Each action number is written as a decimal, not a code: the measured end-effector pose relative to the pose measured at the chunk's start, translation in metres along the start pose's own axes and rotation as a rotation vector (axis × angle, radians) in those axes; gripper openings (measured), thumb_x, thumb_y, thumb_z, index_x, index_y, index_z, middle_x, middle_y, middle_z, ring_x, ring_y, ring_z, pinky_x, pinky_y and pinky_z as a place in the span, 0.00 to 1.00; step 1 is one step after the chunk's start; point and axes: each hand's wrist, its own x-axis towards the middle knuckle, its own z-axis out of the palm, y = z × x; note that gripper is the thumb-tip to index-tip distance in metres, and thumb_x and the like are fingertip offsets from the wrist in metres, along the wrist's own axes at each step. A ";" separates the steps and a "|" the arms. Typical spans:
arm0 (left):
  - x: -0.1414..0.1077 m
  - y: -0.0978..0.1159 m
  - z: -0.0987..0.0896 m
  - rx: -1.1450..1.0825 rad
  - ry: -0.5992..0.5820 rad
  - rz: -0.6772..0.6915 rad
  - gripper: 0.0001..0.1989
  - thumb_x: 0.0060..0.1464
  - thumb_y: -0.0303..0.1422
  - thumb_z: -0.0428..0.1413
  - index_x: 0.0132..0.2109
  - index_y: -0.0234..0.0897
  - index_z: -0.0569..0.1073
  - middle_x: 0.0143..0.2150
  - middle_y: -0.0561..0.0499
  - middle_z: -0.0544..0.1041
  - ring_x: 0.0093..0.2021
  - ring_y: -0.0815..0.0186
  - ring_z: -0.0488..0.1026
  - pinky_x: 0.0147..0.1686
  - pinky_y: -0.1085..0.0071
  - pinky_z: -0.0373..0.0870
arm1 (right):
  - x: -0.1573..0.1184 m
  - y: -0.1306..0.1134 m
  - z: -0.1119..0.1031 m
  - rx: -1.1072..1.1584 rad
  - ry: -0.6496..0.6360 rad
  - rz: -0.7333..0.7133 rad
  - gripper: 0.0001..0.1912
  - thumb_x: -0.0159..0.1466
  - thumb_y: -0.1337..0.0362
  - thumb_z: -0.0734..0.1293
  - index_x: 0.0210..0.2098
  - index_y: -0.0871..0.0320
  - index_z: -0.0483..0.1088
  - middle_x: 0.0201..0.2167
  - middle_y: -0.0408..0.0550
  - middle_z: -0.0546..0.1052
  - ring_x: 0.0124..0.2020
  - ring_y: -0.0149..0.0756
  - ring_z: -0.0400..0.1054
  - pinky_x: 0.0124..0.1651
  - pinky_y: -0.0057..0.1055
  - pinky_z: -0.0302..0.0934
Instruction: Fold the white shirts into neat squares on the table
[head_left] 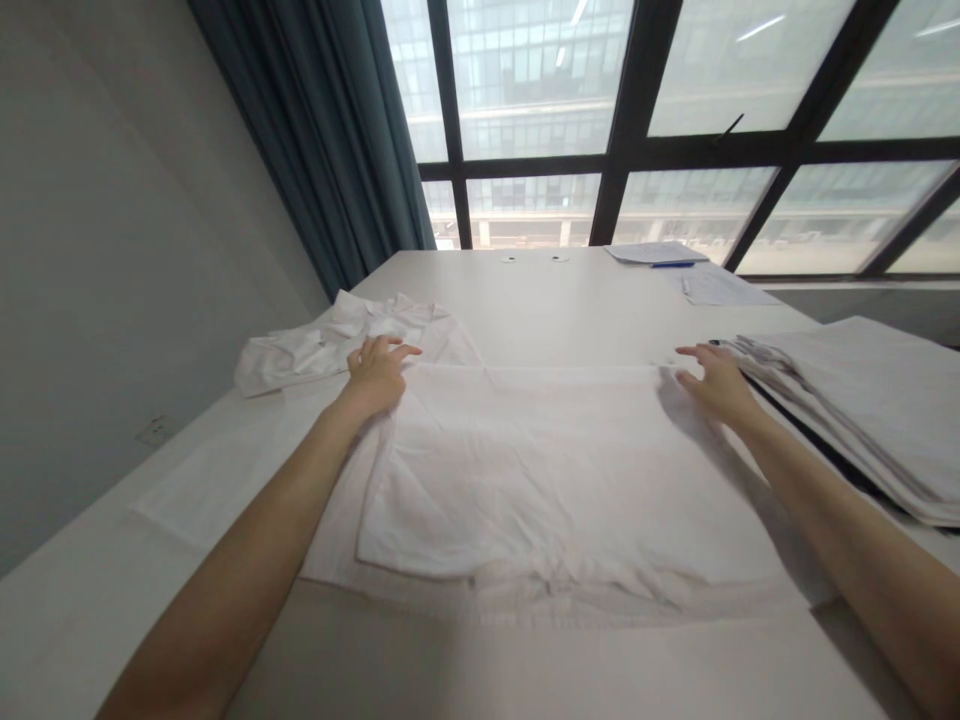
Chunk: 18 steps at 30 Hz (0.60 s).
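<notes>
A white folded cloth garment (pixel 540 460) lies spread in front of me on a white table (pixel 360 670). Its lower layer shows past the left and near edges, and wrinkles bunch along the near side. At the far left corner, my left hand (pixel 379 375) rests on or just over the fabric, fingers apart and slightly bent. My right hand (pixel 716 385) is open at the far right corner, thumb and forefinger spread, its shadow falling on the cloth. Whether its fingertips touch the cloth I cannot tell.
A crumpled white garment (pixel 300 355) lies at the left. A stack of folded pale clothes (pixel 877 400) with a dark layer stands at the right. Papers (pixel 652 252) and a blue pen (pixel 673 265) sit at the far edge, before windows and a blue curtain (pixel 322 120).
</notes>
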 end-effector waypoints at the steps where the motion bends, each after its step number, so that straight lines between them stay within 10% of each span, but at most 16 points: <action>1: -0.003 0.007 -0.004 -0.020 -0.050 0.047 0.31 0.45 0.18 0.48 0.55 0.43 0.73 0.59 0.43 0.65 0.61 0.50 0.60 0.60 0.47 0.53 | 0.000 -0.013 -0.005 0.007 -0.030 -0.025 0.20 0.59 0.61 0.63 0.49 0.61 0.72 0.52 0.64 0.69 0.56 0.54 0.62 0.57 0.54 0.57; 10: -0.120 0.060 -0.006 -0.275 -0.306 0.685 0.20 0.66 0.38 0.45 0.61 0.44 0.65 0.66 0.46 0.63 0.66 0.59 0.57 0.64 0.56 0.55 | -0.087 -0.175 -0.055 0.276 -0.864 -0.484 0.27 0.66 0.53 0.63 0.62 0.50 0.61 0.69 0.51 0.53 0.66 0.46 0.53 0.64 0.46 0.53; 18: -0.159 0.025 -0.004 -0.175 -0.379 0.799 0.40 0.57 0.55 0.52 0.70 0.48 0.49 0.71 0.45 0.52 0.70 0.52 0.48 0.67 0.46 0.39 | -0.157 -0.155 -0.046 0.184 -0.844 -0.634 0.32 0.68 0.58 0.60 0.69 0.47 0.47 0.70 0.47 0.50 0.70 0.41 0.40 0.69 0.51 0.36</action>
